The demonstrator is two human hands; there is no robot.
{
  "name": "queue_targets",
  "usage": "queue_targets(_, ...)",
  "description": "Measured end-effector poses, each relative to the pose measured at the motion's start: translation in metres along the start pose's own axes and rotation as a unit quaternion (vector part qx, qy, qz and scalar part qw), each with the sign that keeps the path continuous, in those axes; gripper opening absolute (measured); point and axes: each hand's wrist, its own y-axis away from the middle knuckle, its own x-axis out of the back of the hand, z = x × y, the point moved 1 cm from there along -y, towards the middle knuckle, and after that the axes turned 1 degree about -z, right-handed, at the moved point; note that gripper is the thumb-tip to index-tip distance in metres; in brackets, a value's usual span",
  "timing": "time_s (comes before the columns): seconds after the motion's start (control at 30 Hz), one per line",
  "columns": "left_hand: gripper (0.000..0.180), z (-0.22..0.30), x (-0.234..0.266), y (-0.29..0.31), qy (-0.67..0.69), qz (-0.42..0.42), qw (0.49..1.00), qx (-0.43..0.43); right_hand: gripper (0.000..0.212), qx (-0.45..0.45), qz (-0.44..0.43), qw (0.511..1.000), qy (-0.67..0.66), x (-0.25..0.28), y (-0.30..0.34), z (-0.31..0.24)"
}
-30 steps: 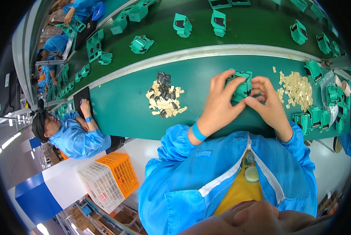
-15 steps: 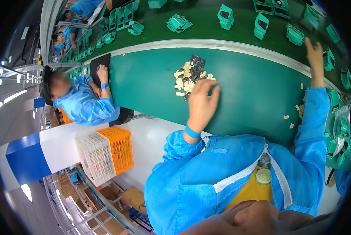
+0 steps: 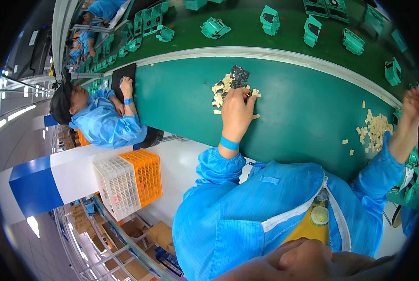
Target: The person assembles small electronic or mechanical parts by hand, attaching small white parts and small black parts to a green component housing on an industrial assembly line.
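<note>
My left hand [image 3: 237, 114], with a blue band at the wrist, is over a mixed pile on the green worktop. The pile holds small cream-coloured pieces [image 3: 217, 99] and small black parts [image 3: 240, 76]. Its thumb and fingers are drawn together in a pinch at the pile's near edge; what they hold is too small to make out. At the far right, my right hand [image 3: 410, 105] is smeared by motion. A green plastic housing [image 3: 414, 86] shows right at its fingertips, but whether it is gripped cannot be seen. Beside that forearm lies a second heap of cream pieces [image 3: 378, 129].
Behind a pale rail [image 3: 265, 53], several green housings [image 3: 353, 42] stand on a dark green belt [image 3: 242, 40]. To the left, a co-worker in blue [image 3: 109, 122] works at a black mat [image 3: 123, 77]. White and orange crates [image 3: 141, 180] stand below the worktop.
My right hand has swung right and nearer from beside a housing on the belt, uncovering the right heap. My left hand has closed its spread fingers and moved slightly left at the pile.
</note>
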Motion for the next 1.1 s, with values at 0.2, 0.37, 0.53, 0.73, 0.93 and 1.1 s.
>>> queue_targets(0.2,0.020,-0.009,0.002,-0.002,0.043,-0.064,0.996,0.037,0.019,-0.342,-0.344,0.860,0.158,-0.132,0.191,0.159)
queue_targets(0.37,0.018,-0.002,0.015,0.002,0.184,-0.093,0.974,0.092,0.029,-0.222,-0.483,0.792,0.299,-0.158,0.258,0.218)
queue_targets(0.53,0.021,-0.008,0.018,0.004,0.270,-0.103,0.946,0.150,0.021,-0.257,-0.477,0.798,0.265,-0.162,0.257,0.236)
queue_targets(0.73,0.029,-0.019,0.020,0.002,0.244,-0.081,0.958,0.124,0.011,-0.189,-0.463,0.798,0.336,-0.163,0.252,0.237)
queue_targets(0.93,0.032,-0.012,0.038,0.000,0.201,-0.043,0.968,0.141,0.013,-0.118,-0.489,0.770,0.393,-0.173,0.252,0.217)
queue_targets(1.1,0.022,0.007,0.033,0.004,0.390,-0.043,0.900,0.189,0.021,-0.237,-0.469,0.802,0.284,-0.176,0.263,0.214)
